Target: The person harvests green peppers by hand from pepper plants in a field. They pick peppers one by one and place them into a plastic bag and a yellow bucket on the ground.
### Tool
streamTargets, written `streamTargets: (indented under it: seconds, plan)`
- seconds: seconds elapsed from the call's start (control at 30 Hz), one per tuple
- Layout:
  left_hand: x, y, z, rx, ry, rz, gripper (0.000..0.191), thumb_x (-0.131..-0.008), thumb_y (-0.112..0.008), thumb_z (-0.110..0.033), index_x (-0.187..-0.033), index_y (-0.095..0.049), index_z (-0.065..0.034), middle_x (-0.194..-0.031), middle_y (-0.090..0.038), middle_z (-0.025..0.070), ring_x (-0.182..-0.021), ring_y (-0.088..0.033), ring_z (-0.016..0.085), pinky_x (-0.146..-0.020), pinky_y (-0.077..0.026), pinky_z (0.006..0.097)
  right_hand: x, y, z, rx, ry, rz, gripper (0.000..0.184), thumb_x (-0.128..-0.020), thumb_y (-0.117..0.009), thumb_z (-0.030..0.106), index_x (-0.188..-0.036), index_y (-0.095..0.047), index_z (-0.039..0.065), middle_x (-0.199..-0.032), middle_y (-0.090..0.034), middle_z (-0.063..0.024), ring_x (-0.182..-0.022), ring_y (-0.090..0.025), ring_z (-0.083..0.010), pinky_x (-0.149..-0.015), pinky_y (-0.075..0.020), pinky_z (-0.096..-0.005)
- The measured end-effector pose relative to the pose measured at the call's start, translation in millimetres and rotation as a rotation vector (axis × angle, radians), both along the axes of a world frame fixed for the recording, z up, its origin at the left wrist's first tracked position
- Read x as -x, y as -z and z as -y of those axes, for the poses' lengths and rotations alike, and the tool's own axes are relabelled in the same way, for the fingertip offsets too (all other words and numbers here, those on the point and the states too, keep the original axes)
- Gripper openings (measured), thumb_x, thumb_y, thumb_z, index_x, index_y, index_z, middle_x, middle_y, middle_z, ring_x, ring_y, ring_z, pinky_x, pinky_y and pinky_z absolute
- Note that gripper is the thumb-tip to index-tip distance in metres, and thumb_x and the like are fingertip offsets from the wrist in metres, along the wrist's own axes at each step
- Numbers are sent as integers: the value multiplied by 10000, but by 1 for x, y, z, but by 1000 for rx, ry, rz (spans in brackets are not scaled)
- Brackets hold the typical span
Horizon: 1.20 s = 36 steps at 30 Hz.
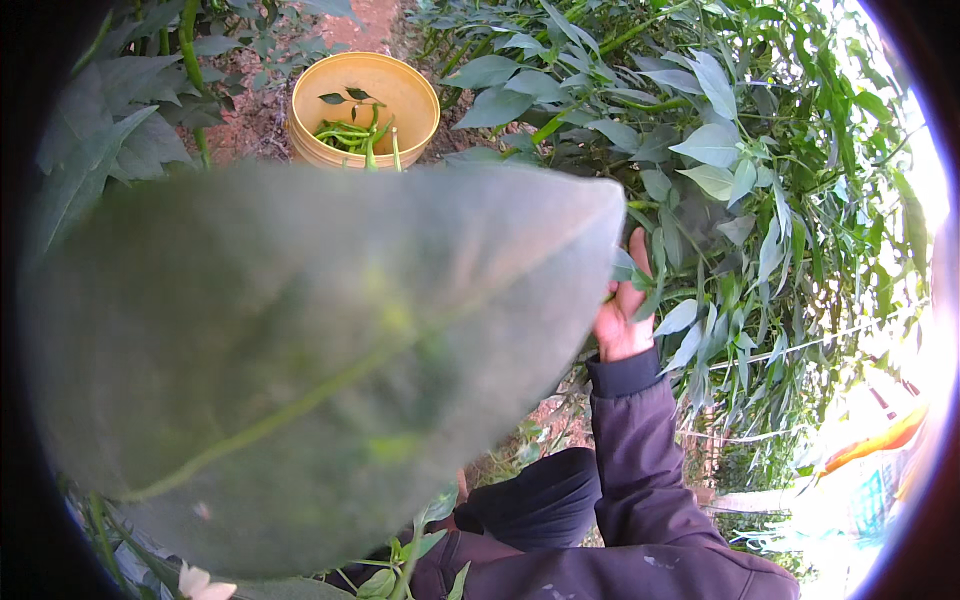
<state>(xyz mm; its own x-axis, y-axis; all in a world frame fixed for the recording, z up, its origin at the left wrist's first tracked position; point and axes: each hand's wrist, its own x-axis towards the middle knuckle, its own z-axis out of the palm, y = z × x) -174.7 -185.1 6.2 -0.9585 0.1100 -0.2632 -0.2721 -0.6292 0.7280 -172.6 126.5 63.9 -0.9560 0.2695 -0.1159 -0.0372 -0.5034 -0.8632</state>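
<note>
My right hand (624, 324) reaches among the leaves of a pepper plant (709, 146), with one finger pointing up beside the foliage. Leaves and a large blurred leaf (315, 360) close to the camera cover part of this hand, so whether it grips anything is hidden. My left hand is out of view; the same near leaf blocks the left and middle of the picture. Beyond that leaf's upper edge stands a yellow plastic bucket (414, 124). Long green peppers (341, 135) and a small leafy sprig (352, 97) lie inside it.
Dense pepper plants rise on the right, with a white string (810, 346) stretched across them. More leaves (127, 112) stand at the upper left. Reddish soil (364, 26) shows behind the bucket. My bent knee (532, 499) is below, and an orange item (874, 441) lies at lower right.
</note>
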Motion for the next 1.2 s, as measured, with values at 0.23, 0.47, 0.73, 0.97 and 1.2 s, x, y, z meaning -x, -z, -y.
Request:
streamTargets:
  seconds: [0.23, 0.47, 0.73, 0.97, 1.2]
  plan:
    - [-4, -2, 5, 3, -23, 1, 141, -979, -780, -186, -1055, -725, -81, -847, -659, -23, -753, -609, 107, -730, -492, 282, -40, -47, 104, -279, 140, -75, 368, -1152, -515, 428, -1297, -610, 104, -648, -293, 97, -523, -267, -42, -500, -239, -250]
    - [-11, -6, 2, 16, -170, -4, 150, -995, -752, -168, -1083, -700, -58, -907, -659, 1, -799, -610, 121, -739, -509, 310, -12, -39, 152, -909, 245, -249, 364, -1153, -514, 285, -1286, -736, 28, -860, -634, 10, -753, -570, -73, -658, -448, -240]
    - [-19, -17, 9, 54, -128, -31, 159, -1007, -733, -179, -1087, -675, -54, -906, -623, 8, -815, -598, 126, -742, -518, 313, 197, -19, 179, -1133, 255, -441, 450, -1129, -430, 298, -1310, -704, -11, -1277, -719, -249, -1224, -660, -378, -1055, -491, -456]
    - [-26, -12, 5, 92, -161, -33, 164, -981, -767, -162, -1095, -680, -83, -902, -667, 14, -822, -669, 161, -768, -537, 319, 16, 13, 128, -1078, -25, -464, 362, -1147, -500, 229, -1272, -683, -57, -1214, -737, -139, -1136, -685, -202, -1020, -529, -358]
    - [-70, -32, -24, 222, 47, -222, 137, -977, -766, -115, -1071, -673, -79, -888, -656, -4, -767, -627, 114, -721, -486, 278, -182, 59, 7, -1508, -576, 95, 405, -1038, -649, 328, -1305, -704, 29, -1203, -753, -204, -1086, -728, -398, -939, -580, -477]
